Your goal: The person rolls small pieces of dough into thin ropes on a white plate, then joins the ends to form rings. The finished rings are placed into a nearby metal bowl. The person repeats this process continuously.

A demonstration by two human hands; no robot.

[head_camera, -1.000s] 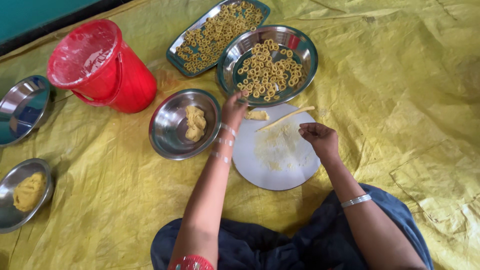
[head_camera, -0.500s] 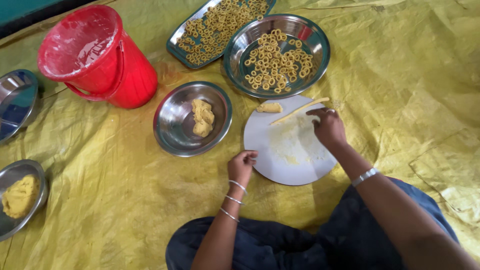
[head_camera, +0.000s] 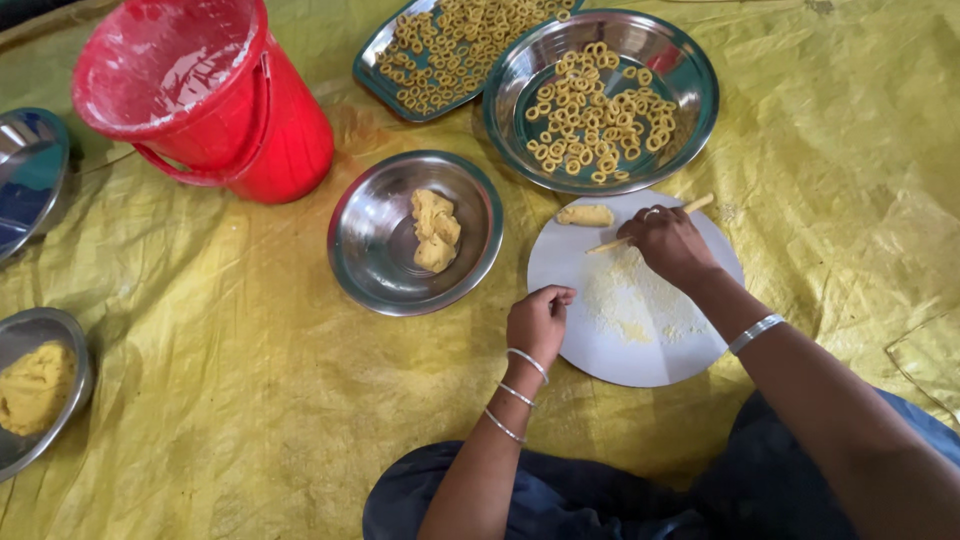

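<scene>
Right hand (head_camera: 668,243) rests on the round white board (head_camera: 640,345), fingers curled narrow over a thin yellow dough rope (head_camera: 650,225) whose long axis runs near-left to far-right. Short yellow dough lump (head_camera: 585,215) lies just left of it. Left hand (head_camera: 538,322), nearly closed, touches the board's left rim, seemingly empty.

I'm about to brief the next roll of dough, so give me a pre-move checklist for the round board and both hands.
1. Right hand lies on the thin dough strip: ok.
2. Left hand rests at the edge of the round board; whether it holds anything: cannot tell.
3. Spare dough piece lies on the board: ok.
4. Flour patch on the board: ok.
5. Steel bowl beside the board holds dough: ok.
6. Bowl of rings has bare space: ok.
</scene>
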